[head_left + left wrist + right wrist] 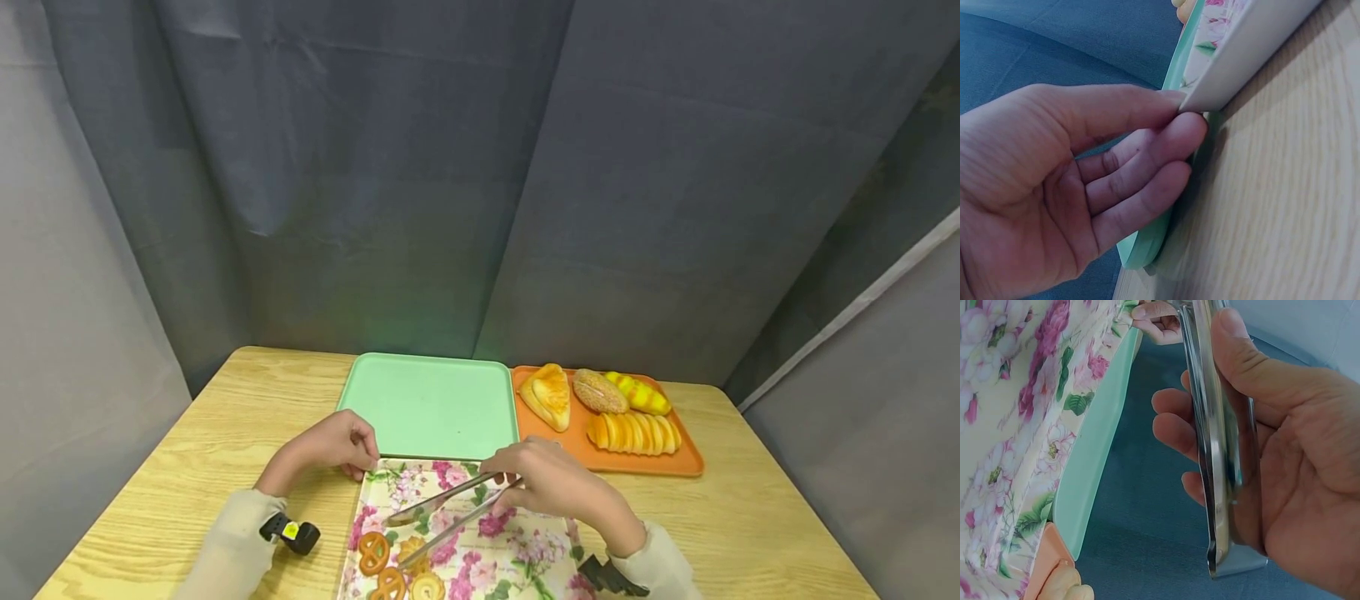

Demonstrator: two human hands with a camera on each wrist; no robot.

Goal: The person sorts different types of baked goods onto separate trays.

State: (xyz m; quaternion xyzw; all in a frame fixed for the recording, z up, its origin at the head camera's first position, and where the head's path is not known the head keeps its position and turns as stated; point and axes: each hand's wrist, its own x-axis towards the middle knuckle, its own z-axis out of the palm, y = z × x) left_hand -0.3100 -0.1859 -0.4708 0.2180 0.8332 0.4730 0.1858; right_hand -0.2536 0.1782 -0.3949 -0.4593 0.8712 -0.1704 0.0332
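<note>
In the head view my left hand (337,446) is at the far left corner of a flowered tray (517,575). The left wrist view has its thumb and index finger pinching the tray's white rim (1225,75). Metal tongs (442,498) lie in the grip of my right hand (555,479), above the tray; the right wrist view shows thumb and fingers around them. Their two arms stand apart, tips pointing toward the near left. Below the tips are pretzels (373,553), a ring-shaped cookie (427,587) and another cookie (413,550), partly hidden by the tongs.
Behind the flowered tray lies a mint green tray (427,404). An orange tray (622,462) at back right carries a triangular pastry (551,396), a seeded bun (600,392), a yellow striped bread (641,393) and a sliced-looking loaf (633,433). Dark curtains (375,183) surround the wooden table (750,517).
</note>
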